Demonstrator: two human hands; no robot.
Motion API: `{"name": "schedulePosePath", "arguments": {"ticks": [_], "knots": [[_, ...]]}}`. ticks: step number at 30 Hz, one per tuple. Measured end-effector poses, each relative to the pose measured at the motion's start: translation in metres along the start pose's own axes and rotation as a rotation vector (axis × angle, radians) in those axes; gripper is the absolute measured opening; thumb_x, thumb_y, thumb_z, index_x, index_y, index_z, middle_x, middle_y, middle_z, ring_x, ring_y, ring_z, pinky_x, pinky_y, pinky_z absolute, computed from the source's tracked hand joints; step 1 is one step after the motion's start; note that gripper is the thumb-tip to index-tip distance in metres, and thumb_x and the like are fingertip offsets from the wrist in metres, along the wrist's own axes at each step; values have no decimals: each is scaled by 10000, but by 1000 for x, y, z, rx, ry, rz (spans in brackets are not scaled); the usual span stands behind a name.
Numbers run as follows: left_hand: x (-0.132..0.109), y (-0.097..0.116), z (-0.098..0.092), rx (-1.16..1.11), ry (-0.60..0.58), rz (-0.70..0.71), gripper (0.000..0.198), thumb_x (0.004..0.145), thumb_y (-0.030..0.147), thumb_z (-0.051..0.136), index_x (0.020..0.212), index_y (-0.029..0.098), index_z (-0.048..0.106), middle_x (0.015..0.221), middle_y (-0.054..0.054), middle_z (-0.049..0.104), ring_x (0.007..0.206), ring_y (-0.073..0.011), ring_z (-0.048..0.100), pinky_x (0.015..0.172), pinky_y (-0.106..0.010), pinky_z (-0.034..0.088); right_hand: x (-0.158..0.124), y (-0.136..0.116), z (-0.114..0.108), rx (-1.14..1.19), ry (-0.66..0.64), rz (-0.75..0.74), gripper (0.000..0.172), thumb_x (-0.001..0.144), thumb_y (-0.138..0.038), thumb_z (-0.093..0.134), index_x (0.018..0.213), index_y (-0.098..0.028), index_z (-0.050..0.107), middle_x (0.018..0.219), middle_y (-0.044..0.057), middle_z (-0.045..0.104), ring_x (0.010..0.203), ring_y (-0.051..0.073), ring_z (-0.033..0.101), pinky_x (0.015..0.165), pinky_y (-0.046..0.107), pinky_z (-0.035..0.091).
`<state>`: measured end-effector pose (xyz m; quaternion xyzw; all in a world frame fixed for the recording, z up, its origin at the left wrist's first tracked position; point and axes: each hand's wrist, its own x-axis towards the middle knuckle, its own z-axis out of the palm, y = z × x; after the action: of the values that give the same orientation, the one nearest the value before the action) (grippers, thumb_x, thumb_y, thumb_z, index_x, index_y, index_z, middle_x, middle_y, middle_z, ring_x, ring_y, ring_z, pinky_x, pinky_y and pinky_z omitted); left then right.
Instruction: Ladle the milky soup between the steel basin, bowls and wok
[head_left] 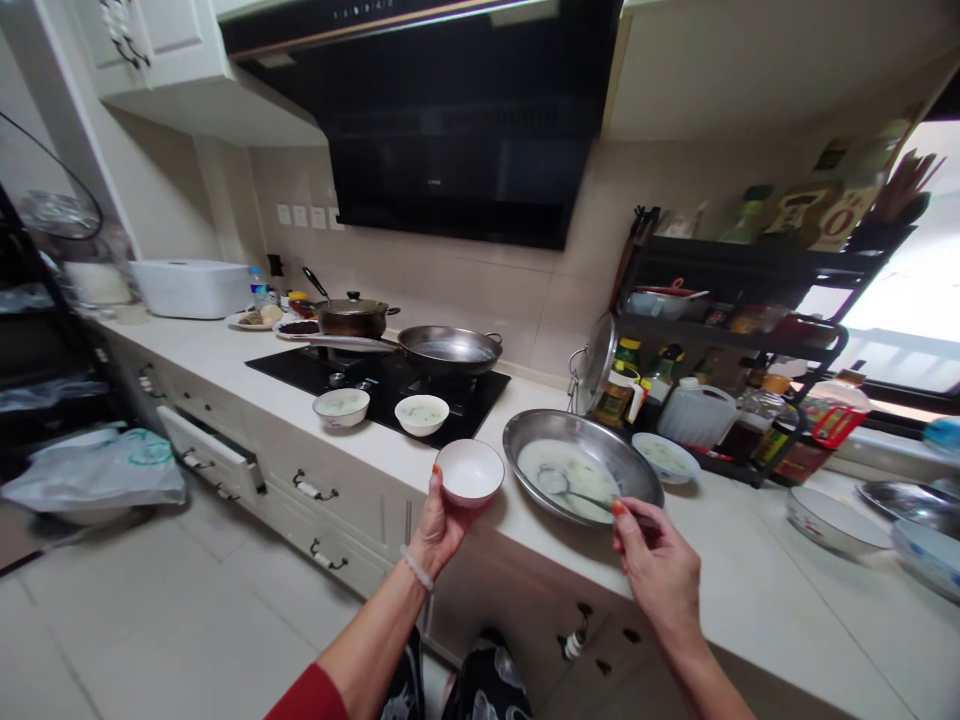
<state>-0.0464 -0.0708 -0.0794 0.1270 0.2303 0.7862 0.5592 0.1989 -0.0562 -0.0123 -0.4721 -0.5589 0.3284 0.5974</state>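
Note:
My left hand (442,525) holds an empty white bowl (471,474) with a thin dark rim, just over the counter's front edge. Fingers of my right hand (660,560) are closed round the handle of a metal ladle (589,499). The ladle's head dips into pale, milky soup (574,465) in a wide steel basin (641,468), to the right of the bowl. Two filled bowls, one at the left (341,408) and one nearer the middle (421,414), stand by the cooktop's front edge. Another filled bowl (666,458) sits right behind the basin.
A steel frying pan (450,350) and a lidded pot (352,316) stand on the black cooktop (382,378). A black rack (735,340) with bottles is at the back right. More bowls (836,522) sit far right. One drawer (210,450) is pulled out at lower left.

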Motion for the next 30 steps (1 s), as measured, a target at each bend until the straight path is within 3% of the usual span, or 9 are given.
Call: {"name": "schedulePosePath", "arguments": {"ticks": [7, 16, 21, 25, 30], "knots": [[6, -3, 7, -28, 44, -4, 613, 858, 511, 615, 1400, 281, 445, 1321, -92, 625, 1165, -289, 619, 901, -484, 557, 29, 8, -14, -119, -73, -1, 575, 701, -626, 638, 1000, -135, 658, 589, 22, 595, 480, 157, 521, 448, 283, 425], [5, -1, 2, 71, 17, -51, 602, 904, 548, 532, 1409, 231, 452, 1364, -138, 585, 1121, -300, 638, 874, -471, 574, 34, 22, -29, -371, -34, -212, 433, 818, -538, 508, 1000, -177, 664, 618, 43, 636, 508, 179, 574, 521, 309, 451], [5, 1, 3, 71, 48, -64, 590, 917, 542, 510, 1427, 255, 435, 1335, -131, 607, 1122, -303, 639, 875, -468, 574, 32, 22, -31, -269, -82, -124, 445, 819, -593, 540, 977, -188, 635, 619, 45, 646, 512, 182, 586, 505, 303, 483], [5, 1, 3, 67, 50, -65, 564, 928, 506, 511, 1438, 280, 427, 1320, -120, 620, 1127, -301, 636, 862, -454, 581, 34, 18, -30, -122, -142, -24, 554, 763, -688, 588, 967, -174, 591, 617, 42, 642, 448, 153, 529, 378, 265, 428], [5, 1, 2, 77, 33, -82, 601, 909, 539, 526, 1436, 264, 438, 1311, -135, 624, 1123, -313, 637, 838, -448, 591, 35, 17, -33, -25, -89, 3, 605, 718, -726, 635, 946, -169, 573, 599, 37, 643, 456, 151, 543, 352, 248, 439]]}}
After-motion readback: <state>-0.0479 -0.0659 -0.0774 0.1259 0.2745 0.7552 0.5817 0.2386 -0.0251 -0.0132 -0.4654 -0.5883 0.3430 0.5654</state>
